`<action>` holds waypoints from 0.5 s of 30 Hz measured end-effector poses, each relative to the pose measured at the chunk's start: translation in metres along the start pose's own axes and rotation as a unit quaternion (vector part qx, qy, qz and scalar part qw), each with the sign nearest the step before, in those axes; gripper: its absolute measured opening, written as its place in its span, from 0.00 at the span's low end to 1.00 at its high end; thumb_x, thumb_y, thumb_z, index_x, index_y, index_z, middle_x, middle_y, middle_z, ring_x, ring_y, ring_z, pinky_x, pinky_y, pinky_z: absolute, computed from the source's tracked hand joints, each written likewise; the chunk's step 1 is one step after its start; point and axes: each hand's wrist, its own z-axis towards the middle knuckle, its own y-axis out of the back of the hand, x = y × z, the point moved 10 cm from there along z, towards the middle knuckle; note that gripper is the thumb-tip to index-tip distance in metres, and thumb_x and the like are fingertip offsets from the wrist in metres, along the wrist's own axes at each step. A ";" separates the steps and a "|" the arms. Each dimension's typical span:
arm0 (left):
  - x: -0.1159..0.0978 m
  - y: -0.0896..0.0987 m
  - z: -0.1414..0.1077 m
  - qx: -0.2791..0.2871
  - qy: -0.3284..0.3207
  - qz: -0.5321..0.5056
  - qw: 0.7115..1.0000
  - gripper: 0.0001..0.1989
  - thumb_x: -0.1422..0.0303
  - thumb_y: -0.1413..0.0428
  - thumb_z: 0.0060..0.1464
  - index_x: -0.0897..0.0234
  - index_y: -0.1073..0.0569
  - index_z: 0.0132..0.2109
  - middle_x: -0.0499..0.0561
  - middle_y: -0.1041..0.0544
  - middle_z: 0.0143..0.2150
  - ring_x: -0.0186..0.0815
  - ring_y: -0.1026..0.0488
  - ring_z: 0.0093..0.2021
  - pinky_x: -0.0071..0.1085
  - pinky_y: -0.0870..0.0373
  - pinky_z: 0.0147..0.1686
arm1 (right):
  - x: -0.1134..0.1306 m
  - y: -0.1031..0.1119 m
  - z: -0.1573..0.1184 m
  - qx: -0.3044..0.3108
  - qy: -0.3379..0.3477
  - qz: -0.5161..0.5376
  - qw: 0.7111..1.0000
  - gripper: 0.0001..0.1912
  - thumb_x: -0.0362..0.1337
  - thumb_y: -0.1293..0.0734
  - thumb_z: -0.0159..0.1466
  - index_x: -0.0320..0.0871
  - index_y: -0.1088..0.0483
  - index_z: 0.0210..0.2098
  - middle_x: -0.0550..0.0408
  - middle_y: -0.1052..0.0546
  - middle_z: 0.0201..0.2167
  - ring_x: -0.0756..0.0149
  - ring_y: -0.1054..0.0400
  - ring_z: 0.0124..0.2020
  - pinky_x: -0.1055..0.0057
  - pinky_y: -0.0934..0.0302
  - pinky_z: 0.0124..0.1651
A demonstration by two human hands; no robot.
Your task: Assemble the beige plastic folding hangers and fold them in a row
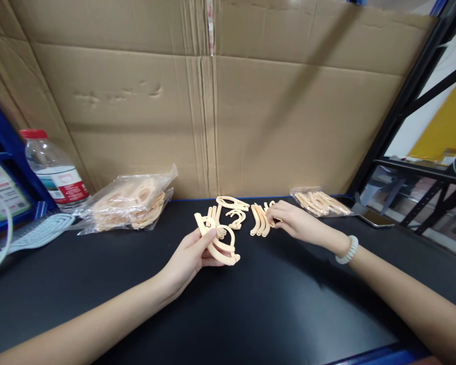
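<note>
My left hand (192, 253) is closed on a cream plastic folding hanger piece (228, 259), a curved bar with rounded loops, raised above the black table. To its right, my right hand (289, 220) pinches a curved hanger arm (269, 204), mostly hidden behind the fingers. Beside those fingers lies a row of similar curved arms (259, 220). Between the hands are a hanger hook (235, 219) and, farther back, a flat looped hanger part (232, 203). Several straighter strips (218, 213) lie behind the held piece, partly covered by it.
Clear bags of hanger parts (125, 200) are stacked at left, and another bag (321, 202) lies at back right near a phone-like slab (374, 217). A red-capped bottle (59, 175) and pale blue hairbrush (41, 233) stand at far left. Cardboard (289, 111) walls the back.
</note>
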 end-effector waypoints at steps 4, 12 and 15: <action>-0.001 -0.002 -0.001 0.003 0.000 0.004 1.000 0.11 0.63 0.47 0.60 0.68 0.32 0.44 0.58 0.18 0.33 0.46 0.19 0.36 0.38 0.25 0.40 | -0.003 -0.005 -0.002 0.006 -0.029 -0.031 0.999 0.10 0.21 0.40 0.61 0.42 0.35 0.34 0.53 0.30 0.35 0.65 0.37 0.38 0.69 0.41 0.41; -0.002 -0.001 -0.001 0.003 0.000 0.003 1.000 0.12 0.63 0.47 0.60 0.68 0.32 0.44 0.58 0.18 0.32 0.45 0.19 0.36 0.36 0.26 0.38 | -0.009 -0.017 -0.001 0.029 -0.027 -0.111 0.993 0.08 0.23 0.38 0.60 0.40 0.33 0.33 0.51 0.28 0.35 0.62 0.36 0.39 0.67 0.42 0.41; -0.002 -0.001 -0.001 0.001 -0.001 0.002 1.000 0.11 0.62 0.46 0.59 0.67 0.32 0.43 0.58 0.18 0.32 0.45 0.19 0.36 0.35 0.26 0.37 | -0.008 -0.017 -0.001 0.035 -0.022 -0.114 0.993 0.07 0.24 0.37 0.61 0.40 0.32 0.34 0.50 0.27 0.36 0.62 0.35 0.40 0.66 0.42 0.42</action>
